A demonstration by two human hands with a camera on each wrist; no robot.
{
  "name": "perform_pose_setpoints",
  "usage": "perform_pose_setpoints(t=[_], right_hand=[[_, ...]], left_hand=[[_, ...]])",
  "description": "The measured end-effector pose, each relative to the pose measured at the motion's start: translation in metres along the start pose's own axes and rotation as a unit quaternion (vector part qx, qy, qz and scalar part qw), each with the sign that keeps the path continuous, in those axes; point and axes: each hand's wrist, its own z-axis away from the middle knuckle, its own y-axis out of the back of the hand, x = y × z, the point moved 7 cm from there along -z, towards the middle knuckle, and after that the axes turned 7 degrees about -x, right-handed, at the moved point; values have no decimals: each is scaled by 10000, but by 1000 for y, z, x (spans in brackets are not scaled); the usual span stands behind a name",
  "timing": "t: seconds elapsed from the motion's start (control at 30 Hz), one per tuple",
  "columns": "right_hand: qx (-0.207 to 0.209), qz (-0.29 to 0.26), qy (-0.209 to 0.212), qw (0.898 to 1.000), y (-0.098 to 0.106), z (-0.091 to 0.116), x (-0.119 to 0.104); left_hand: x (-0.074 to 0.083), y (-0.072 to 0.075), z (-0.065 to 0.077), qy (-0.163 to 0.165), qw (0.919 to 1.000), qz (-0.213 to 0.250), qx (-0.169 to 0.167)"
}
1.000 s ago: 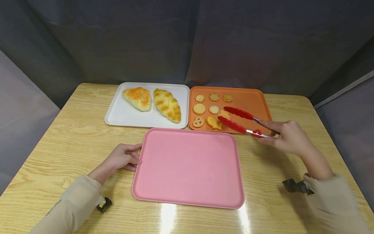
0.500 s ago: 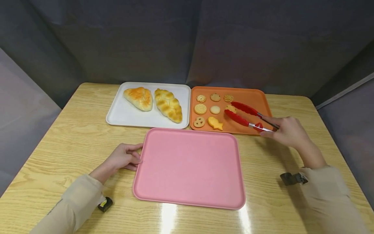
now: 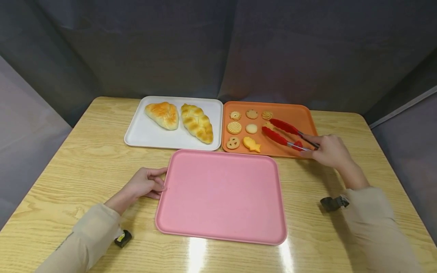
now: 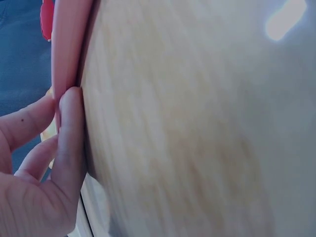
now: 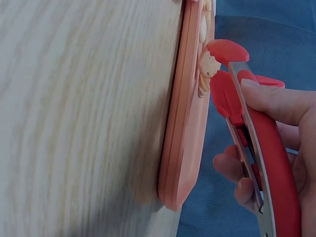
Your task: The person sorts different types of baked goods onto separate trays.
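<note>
My left hand [image 3: 145, 183] pinches the left rim of a pink tray [image 3: 222, 197]; the left wrist view has the thumb and fingers [image 4: 71, 113] at that rim. Red-tipped metal tongs [image 3: 276, 136] are held in my right hand [image 3: 329, 151], thumb on one arm and fingers on the other. Their tips reach over an orange tray [image 3: 297, 117], one on each side of a round cookie [image 5: 209, 64]. The tips partly cover this cookie in the head view; whether they squeeze it I cannot tell. Near it lie a swirled cookie [image 3: 267, 115] and a fish-shaped cookie [image 3: 251, 144].
More cookies, among them a pretzel-like one [image 3: 233, 143] and a round ridged one [image 3: 234, 127], lie on the orange tray's left half. A white tray [image 3: 136, 132] beside it carries a triangular bread [image 3: 163, 115] and a braided bread [image 3: 197, 123]. Dark curtains [image 3: 218, 49] stand behind the table.
The right hand and tongs have shifted slightly back and to the right overall. The cookie between the tips has moved from beside the fish-shaped cookie toward the swirled one. The left hand stays put.
</note>
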Motion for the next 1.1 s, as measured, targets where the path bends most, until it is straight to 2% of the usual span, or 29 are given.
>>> perform_pose_setpoints(t=[0.27, 0.67, 0.9, 1.1], right_hand=[[-71, -73, -45, 9999, -2, -5, 1], [-211, -129, -394, 9989, -1, 0, 6], [44, -85, -299, 9995, 7, 15, 2], [505, -165, -20, 9986, 16, 35, -5]], left_hand=[[-1, 0, 0, -18, 10000, 41, -45], [1, -1, 0, -28, 10000, 11, -70], [1, -1, 0, -12, 10000, -31, -35], [-1, 0, 0, 45, 10000, -28, 5]])
